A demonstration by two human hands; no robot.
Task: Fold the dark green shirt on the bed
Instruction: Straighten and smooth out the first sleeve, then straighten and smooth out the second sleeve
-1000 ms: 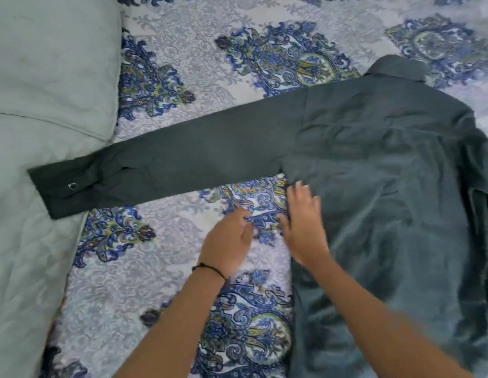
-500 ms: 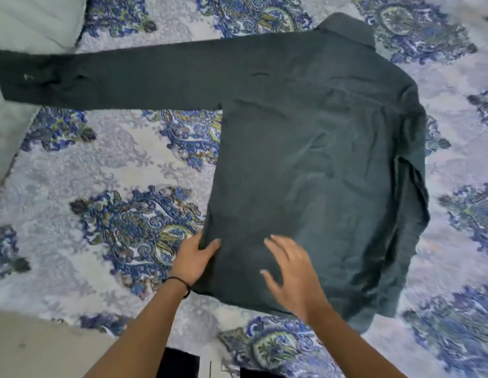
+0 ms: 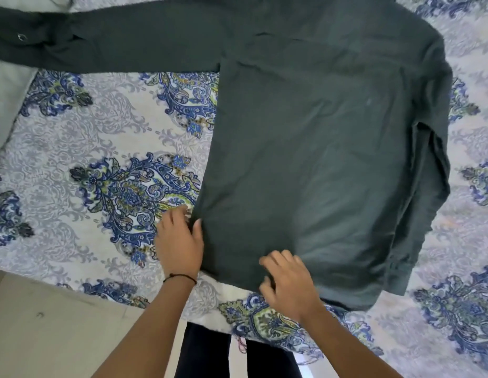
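Note:
The dark green shirt (image 3: 327, 159) lies flat on the patterned bed sheet (image 3: 106, 148), collar away from me. Its one sleeve (image 3: 122, 42) stretches out to the far left, and the other sleeve (image 3: 428, 203) is folded in along the right side. My left hand (image 3: 180, 241) rests at the shirt's lower left side edge, fingers straight on the sheet and thumb lying on the fabric. My right hand (image 3: 287, 282) is on the bottom hem with its fingers bent, and the hem looks pinched between thumb and fingers.
A pale green quilt (image 3: 5, 85) lies at the far left under the sleeve cuff. The bed's near edge runs along the bottom left, with beige floor (image 3: 60, 328) below it. My dark trousers (image 3: 210, 356) stand against the bed.
My view has dropped toward the shirt's lower part. Both hands moved from the armpit area down to the hem. The right hand's fingers went from spread flat to bent on the hem.

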